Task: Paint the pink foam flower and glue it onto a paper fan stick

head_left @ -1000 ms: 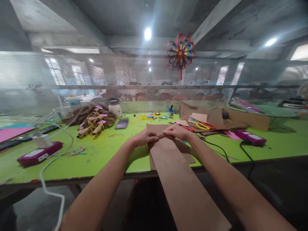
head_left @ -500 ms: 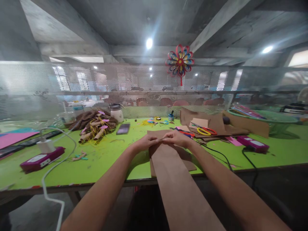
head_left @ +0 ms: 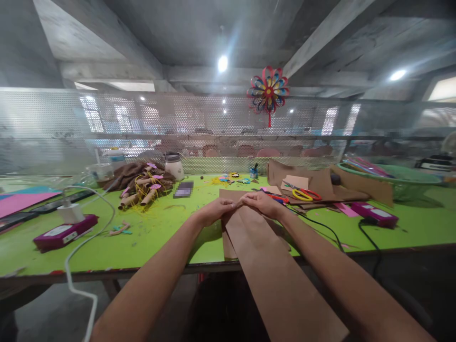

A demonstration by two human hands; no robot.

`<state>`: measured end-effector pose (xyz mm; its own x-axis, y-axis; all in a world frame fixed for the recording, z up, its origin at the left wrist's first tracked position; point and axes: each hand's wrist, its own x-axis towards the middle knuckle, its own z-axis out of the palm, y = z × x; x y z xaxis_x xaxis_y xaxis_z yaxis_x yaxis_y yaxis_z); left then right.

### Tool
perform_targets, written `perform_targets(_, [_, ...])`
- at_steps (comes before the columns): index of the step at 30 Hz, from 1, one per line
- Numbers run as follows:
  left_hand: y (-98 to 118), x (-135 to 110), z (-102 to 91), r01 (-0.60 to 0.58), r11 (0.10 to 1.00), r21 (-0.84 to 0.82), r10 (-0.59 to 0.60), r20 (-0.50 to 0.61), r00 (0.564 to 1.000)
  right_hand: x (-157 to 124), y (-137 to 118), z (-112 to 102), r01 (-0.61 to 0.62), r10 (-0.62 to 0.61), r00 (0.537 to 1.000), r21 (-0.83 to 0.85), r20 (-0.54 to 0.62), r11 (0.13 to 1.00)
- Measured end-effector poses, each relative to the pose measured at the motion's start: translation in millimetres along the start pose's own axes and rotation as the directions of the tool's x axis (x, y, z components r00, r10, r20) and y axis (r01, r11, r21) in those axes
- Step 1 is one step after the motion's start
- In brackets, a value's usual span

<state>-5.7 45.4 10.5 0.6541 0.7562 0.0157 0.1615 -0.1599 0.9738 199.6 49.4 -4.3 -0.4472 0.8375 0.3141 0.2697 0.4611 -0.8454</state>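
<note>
Brown paper strip (head_left: 274,270), far end tight in left hand (head_left: 213,212) and right hand (head_left: 261,204).

Your view comes from the camera on your head, facing forward and slightly down across the green table (head_left: 149,237). Your left hand (head_left: 213,211) and right hand (head_left: 261,204) sit close at centre, both on the brown paper strip (head_left: 270,266), which runs toward you and out of the bottom edge. The mesh screen (head_left: 142,123) and the ceiling (head_left: 199,28) lie farther off, above.

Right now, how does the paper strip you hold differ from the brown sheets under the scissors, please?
The paper strip is long, narrow and overhangs the table; the brown sheets are broader and lie on it. Left hand and right hand pinch the strip; the sheets lie unheld. Both are brown.
</note>
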Motion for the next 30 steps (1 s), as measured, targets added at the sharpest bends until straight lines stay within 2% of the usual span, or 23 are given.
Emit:
perform_targets(3, [-3, 2, -1.9, -0.027, 0.999, 0.021, 0.028, -0.015, 0.999, 2, 2, 1, -0.011, 0.012, 1.0, 0.024, -0.022, 1.0])
perform_targets(7, [-3, 3, -2.8, 0.024, 1.0, 0.01, -0.023, -0.057, 0.998, 3, 3, 0, -0.014, 0.015, 0.999, 0.022, -0.037, 1.0])
perform_targets(10, [-2, 2, -2.0, 0.096, 0.994, -0.06, -0.101, -0.088, 0.991, 2, 2, 0, 0.03, -0.031, 0.997, -0.008, -0.074, 1.0])
perform_targets(14, [-1, 1, -1.4, 0.158, 0.966, -0.205, -0.172, -0.054, 0.984, 2, 2, -1, 0.099, -0.105, 0.987, -0.059, -0.122, 0.993])
perform_targets(21, [-8, 6, -6.0, 0.158, 0.908, -0.389, -0.207, -0.087, 0.974, 3, 0, 1, 0.138, -0.15, 0.976, -0.085, -0.156, 0.987])
perform_targets(30, [-6, 7, -4.3, 0.147, 0.901, -0.409, -0.207, -0.107, 0.972, 3, -5, 0, 0.208, -0.242, 0.958, -0.21, -0.154, 0.955])
